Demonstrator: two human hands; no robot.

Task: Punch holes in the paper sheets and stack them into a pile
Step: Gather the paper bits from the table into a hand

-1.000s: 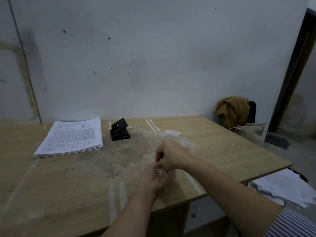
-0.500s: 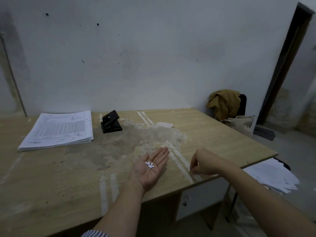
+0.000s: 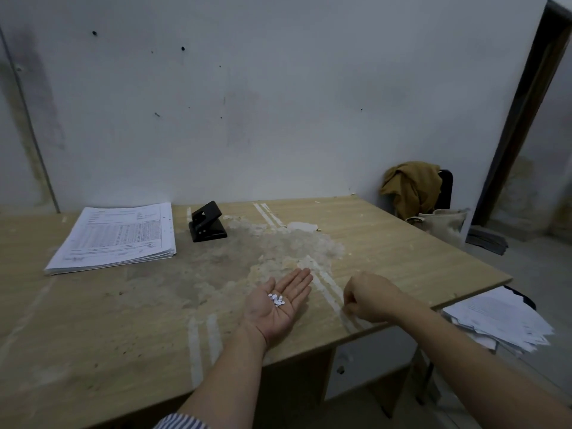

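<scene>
Chads [image 3: 276,299] rest on the left hand [image 3: 266,317], palm up and fingers straight, just left of the right hand [image 3: 370,297], curled at the table's [image 3: 402,258] front edge, contents unseen.

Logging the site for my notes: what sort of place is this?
Probably a plain office or storeroom: a worn desk against a stained wall, a pile of printed sheets beside a hole punch, more papers heaped at right.

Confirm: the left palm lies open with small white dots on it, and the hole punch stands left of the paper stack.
Wrong side: the head view shows the hole punch right of the paper stack. The left hand does lie open with small white dots on it.
</scene>
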